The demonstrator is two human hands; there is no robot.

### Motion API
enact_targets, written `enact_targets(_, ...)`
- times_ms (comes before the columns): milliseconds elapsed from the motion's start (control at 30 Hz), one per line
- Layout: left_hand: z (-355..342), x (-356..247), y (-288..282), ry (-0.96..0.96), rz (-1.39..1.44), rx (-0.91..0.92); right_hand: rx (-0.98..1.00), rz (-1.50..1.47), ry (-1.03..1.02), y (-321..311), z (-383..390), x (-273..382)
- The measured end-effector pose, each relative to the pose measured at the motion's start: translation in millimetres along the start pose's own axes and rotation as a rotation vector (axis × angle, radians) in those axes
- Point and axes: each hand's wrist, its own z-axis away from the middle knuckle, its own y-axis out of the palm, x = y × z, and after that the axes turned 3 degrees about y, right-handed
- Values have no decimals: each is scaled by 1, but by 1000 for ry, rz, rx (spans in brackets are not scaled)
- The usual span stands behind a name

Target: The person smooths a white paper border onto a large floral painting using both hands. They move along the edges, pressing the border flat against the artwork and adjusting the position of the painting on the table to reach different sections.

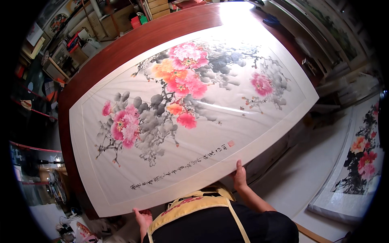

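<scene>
A large, wide flower painting [202,139] with a pale border lies across the red-brown table [117,48]. Pink and orange blooms, grey leaves, a column of brush writing and a red seal cover its sheet. Its near edge reaches past the table towards my body. My left hand [143,219] grips that edge near the left corner, thumb on top and fingers beneath. Farther right along the same edge, my right hand [240,176] pinches the border, its thumb upright on the face and its fingers hidden below. Faint creases and a bright glare streak run over the sheet.
A second flower painting [362,162] lies at the right on a pale surface. Shelves and clutter, with a white jug [94,42], stand behind the table at the far left. A dark blue object [271,19] sits by the far right table edge, next to strong window glare.
</scene>
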Motion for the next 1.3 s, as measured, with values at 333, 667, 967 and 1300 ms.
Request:
enact_targets(333,24,4,34,268,196,118,127,-30,-241,-11,8,-11)
enact_targets(667,-2,-1,19,321,159,169,217,-108,-275,-12,2,-11)
enact_targets(967,-7,-10,12,223,71,508,204,-342,-187,-4,-15,-23)
enact_targets(1300,139,14,-191,340,-180,709,176,171,-530,42,88,-49)
